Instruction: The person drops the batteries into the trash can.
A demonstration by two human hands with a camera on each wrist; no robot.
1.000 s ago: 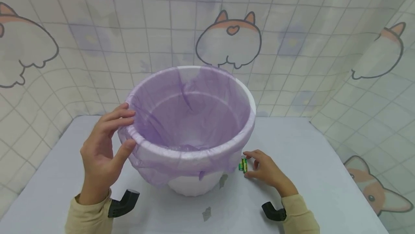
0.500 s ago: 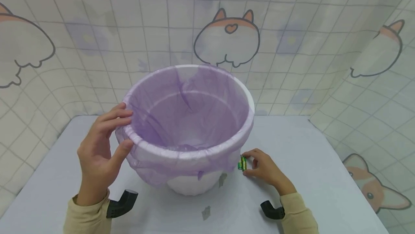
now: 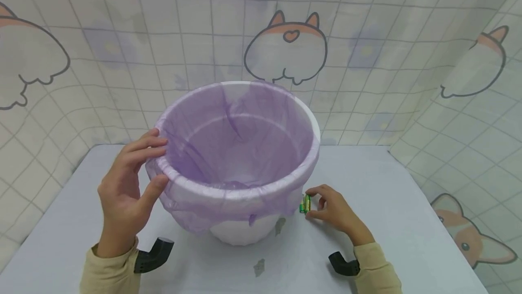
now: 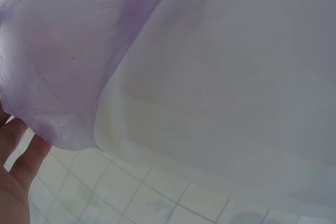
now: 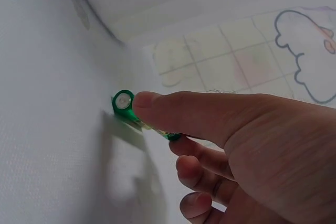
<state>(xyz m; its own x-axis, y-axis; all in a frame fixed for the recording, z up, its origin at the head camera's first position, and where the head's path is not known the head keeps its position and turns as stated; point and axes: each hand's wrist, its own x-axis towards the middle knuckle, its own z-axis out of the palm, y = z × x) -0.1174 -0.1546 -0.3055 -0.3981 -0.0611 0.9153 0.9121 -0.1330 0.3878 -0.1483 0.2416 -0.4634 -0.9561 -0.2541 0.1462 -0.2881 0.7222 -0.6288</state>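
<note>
Closer together than one second ago, right hand (image 3: pixel 338 212) pinching green battery (image 3: pixel 307 204), at right of purple-lined bin (image 3: pixel 240 233), left hand (image 3: pixel 122 194) loosely spread, touching left rim (image 3: pixel 164 165).

A white, round bin (image 3: pixel 242 233) stands on the desk (image 3: pixel 350 167), lined with a translucent purple bag (image 3: pixel 273 144) folded over its rim; the left-hand grip (image 3: pixel 126 194) rests on the rim's left side. Just right of the bin, two small green batteries (image 3: pixel 307 204) lie side by side, one pinched endwise in the right-hand grip (image 3: pixel 336 212).
</note>
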